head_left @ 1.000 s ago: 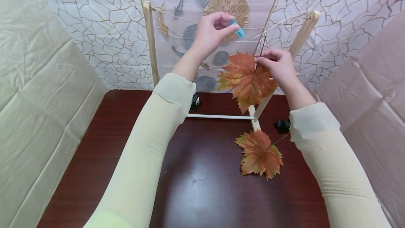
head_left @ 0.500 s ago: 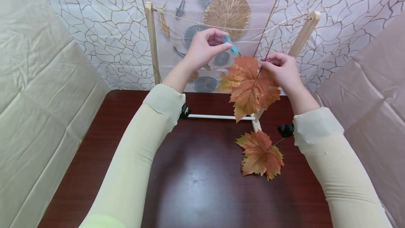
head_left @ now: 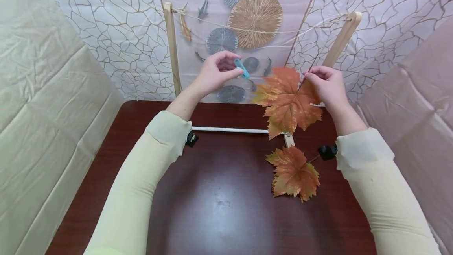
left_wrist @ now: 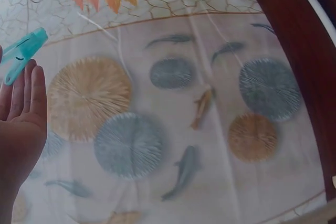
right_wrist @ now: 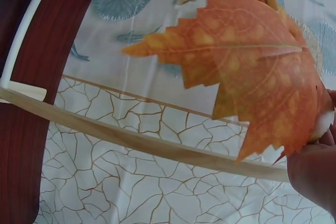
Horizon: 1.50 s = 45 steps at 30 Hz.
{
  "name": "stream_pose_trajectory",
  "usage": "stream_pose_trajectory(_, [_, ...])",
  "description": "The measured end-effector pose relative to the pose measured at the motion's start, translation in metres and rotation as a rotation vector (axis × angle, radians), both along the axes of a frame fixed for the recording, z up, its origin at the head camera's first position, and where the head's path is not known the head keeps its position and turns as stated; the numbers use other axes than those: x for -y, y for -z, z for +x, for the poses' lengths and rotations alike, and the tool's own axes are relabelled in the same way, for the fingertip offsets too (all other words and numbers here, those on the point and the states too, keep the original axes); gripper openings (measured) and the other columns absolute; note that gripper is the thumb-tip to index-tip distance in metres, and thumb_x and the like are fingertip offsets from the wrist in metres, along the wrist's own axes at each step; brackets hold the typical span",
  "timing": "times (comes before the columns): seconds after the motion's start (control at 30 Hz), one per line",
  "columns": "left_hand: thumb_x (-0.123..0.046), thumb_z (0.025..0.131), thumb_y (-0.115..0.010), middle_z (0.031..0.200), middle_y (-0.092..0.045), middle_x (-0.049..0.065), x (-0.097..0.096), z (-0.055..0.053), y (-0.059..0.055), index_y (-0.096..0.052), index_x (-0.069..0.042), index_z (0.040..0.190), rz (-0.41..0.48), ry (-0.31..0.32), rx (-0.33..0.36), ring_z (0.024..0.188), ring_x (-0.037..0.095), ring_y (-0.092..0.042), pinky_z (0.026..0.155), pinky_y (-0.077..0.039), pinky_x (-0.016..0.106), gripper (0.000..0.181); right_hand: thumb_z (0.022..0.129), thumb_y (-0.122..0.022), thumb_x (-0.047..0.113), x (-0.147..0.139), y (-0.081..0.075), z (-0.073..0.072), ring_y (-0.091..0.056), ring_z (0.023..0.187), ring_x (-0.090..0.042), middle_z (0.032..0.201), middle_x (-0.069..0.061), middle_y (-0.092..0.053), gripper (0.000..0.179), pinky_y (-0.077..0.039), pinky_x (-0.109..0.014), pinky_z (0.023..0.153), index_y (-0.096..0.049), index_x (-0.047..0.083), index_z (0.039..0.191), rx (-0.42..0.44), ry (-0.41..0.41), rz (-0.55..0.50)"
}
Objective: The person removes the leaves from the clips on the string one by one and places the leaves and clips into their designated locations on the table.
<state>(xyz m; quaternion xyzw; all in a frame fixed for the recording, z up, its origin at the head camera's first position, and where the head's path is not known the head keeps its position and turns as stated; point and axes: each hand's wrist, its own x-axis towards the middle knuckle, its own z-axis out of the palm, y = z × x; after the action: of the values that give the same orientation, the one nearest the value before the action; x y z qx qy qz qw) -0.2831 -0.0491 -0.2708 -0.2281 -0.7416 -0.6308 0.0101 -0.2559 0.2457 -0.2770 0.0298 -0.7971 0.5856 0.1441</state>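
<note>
My left hand (head_left: 216, 73) pinches a teal clothespin (head_left: 242, 69) between thumb and fingers, below the sagging string (head_left: 219, 24). In the left wrist view the clothespin (left_wrist: 25, 53) stands out past the fingers with nothing in its jaws. My right hand (head_left: 327, 86) pinches the dark stem of an orange artificial maple-like leaf (head_left: 290, 103), which hangs in front of the frame's right post. The right wrist view shows this leaf (right_wrist: 247, 61) broadside, with the hand (right_wrist: 315, 177) at its stem end. A second orange-green leaf (head_left: 295, 174) lies on the table under it.
Two wooden posts (head_left: 172, 50) carry the string; the right post (head_left: 342, 38) leans outward. A white rod (head_left: 230, 130) runs low between them over the dark red table (head_left: 212, 215). Patterned cloth (head_left: 124, 30) stands behind, and pale padded panels (head_left: 46, 109) flank the table.
My left hand has come down and left from the string with the clothespin. My right hand has moved slightly right and down with the leaf.
</note>
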Motion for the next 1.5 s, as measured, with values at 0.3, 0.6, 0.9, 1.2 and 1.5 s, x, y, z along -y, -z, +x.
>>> stream_pose_trajectory(0.3, [-0.006,0.083,-0.068,0.084,-0.065,-0.003,0.023,0.005,0.021,-0.060,-0.001,0.114,-0.012,-0.035,0.035,0.078,0.006,-0.062,0.071,-0.051,0.020,0.032,0.087,-0.063,0.009,-0.011,0.007,0.004,-0.060,0.071,0.004,0.073,0.019,-0.064,0.020,-0.048,-0.009,0.063,-0.068,0.021,0.071,0.011,0.032,0.014])
stream_pose_trajectory(0.6, [-0.009,0.084,-0.068,0.090,-0.064,-0.004,0.048,0.011,0.042,-0.058,-0.002,0.121,-0.107,-0.019,0.038,0.085,0.007,-0.060,0.082,-0.050,0.022,0.038,0.088,-0.062,0.013,-0.018,0.013,0.009,-0.059,0.074,0.005,0.072,0.024,-0.064,0.020,-0.047,-0.008,0.065,-0.069,0.025,0.074,0.014,0.044,0.073])
stream_pose_trajectory(0.9, [-0.006,0.084,-0.067,0.099,-0.065,0.009,0.076,0.017,0.069,-0.057,0.002,0.118,-0.156,0.016,0.109,0.088,0.006,-0.062,0.082,-0.051,0.020,0.037,0.087,-0.061,0.003,-0.027,0.021,0.013,-0.062,0.068,0.003,0.072,0.019,-0.066,0.025,-0.048,-0.008,0.064,-0.070,0.022,0.072,-0.015,0.009,-0.026])
stream_pose_trajectory(1.2, [-0.006,0.084,-0.067,0.102,-0.065,0.011,0.105,0.021,0.096,-0.055,0.004,0.116,-0.222,0.005,0.160,0.089,0.003,-0.062,0.082,-0.050,0.019,0.036,0.087,-0.061,0.002,-0.034,0.027,0.016,-0.062,0.067,0.004,0.071,0.021,-0.065,0.025,-0.048,-0.007,0.064,-0.068,0.022,0.073,-0.002,0.017,-0.024])
stream_pose_trajectory(1.5, [-0.007,0.084,-0.068,0.105,-0.066,0.018,0.129,0.025,0.124,-0.056,0.005,0.112,-0.293,-0.044,0.191,0.085,-0.001,-0.061,0.076,-0.051,0.016,0.033,0.087,-0.063,0.006,-0.047,0.038,0.017,-0.056,0.076,0.006,0.072,0.024,-0.063,0.027,-0.045,-0.005,0.064,-0.069,0.029,0.073,0.051,0.059,0.041])
